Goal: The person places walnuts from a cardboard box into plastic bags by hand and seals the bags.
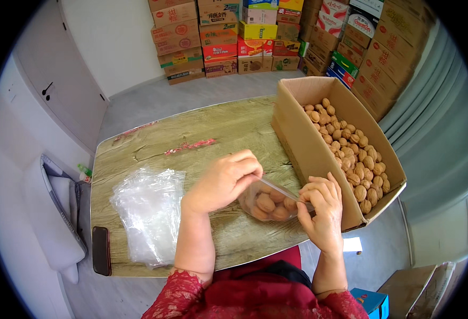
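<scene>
Clear plastic is the main thing here: a small bag (268,201) stuffed with walnuts sits low over the wood-grain surface (191,143), pinched along its top edge between both hands. The left hand (223,181) has its fingers curled down onto the bag's upper left corner, and the right hand (321,204) grips the other end of that edge with thumb and fingertips, so both are closed on the bag. Just beside the right hand, touching it or nearly, is a long open cardboard box (308,143) with loose walnuts (351,154) piled along its bottom, mostly toward the near end. Off to the left on the surface there's a stack of empty clear bags (149,212), and a dark phone (101,250) lies at the near left corner. Red lacy sleeves (181,292) show at the bottom edge. Further back, stacked cartons (218,37) line the wall on a grey floor.
</scene>
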`<control>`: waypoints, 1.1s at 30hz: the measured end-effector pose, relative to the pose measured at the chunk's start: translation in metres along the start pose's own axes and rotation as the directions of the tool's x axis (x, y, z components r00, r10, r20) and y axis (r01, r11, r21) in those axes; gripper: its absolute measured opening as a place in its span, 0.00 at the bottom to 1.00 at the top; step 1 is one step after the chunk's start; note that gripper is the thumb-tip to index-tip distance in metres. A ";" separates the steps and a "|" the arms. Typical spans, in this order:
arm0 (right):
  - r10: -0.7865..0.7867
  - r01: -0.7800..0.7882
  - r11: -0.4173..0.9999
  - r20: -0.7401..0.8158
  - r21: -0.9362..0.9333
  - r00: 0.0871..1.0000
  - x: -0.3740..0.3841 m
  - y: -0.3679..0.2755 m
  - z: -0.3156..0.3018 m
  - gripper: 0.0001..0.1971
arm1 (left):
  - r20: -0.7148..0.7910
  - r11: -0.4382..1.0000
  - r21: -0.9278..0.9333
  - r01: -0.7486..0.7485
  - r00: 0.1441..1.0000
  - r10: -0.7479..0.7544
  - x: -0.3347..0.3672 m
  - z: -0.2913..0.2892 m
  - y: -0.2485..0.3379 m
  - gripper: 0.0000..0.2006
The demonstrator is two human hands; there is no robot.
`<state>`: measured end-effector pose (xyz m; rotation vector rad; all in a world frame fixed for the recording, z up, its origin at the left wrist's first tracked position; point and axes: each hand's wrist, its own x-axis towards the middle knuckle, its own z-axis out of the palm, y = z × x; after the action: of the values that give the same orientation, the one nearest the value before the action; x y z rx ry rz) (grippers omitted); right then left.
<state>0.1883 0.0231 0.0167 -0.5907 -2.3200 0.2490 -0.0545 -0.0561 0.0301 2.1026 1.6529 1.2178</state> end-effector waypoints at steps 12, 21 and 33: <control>0.259 -0.257 0.945 0.018 0.201 0.966 -0.040 0.004 -0.004 0.05 | -0.009 0.998 -0.041 0.057 0.998 -0.057 0.001 0.003 -0.008 0.04; 0.560 -0.387 0.452 0.082 0.804 0.824 -0.059 0.032 0.060 0.05 | 0.379 0.829 -0.479 0.288 0.920 -0.101 -0.009 0.051 -0.072 0.65; 0.477 -0.418 0.522 0.152 0.744 0.866 -0.087 0.026 0.078 0.43 | 0.123 0.803 -0.367 0.470 0.880 -0.459 -0.020 0.105 -0.076 0.40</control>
<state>0.1986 0.0031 -0.1001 -0.7142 -1.6889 1.3633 -0.0366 -0.0139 -0.0927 1.3625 1.6169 1.2117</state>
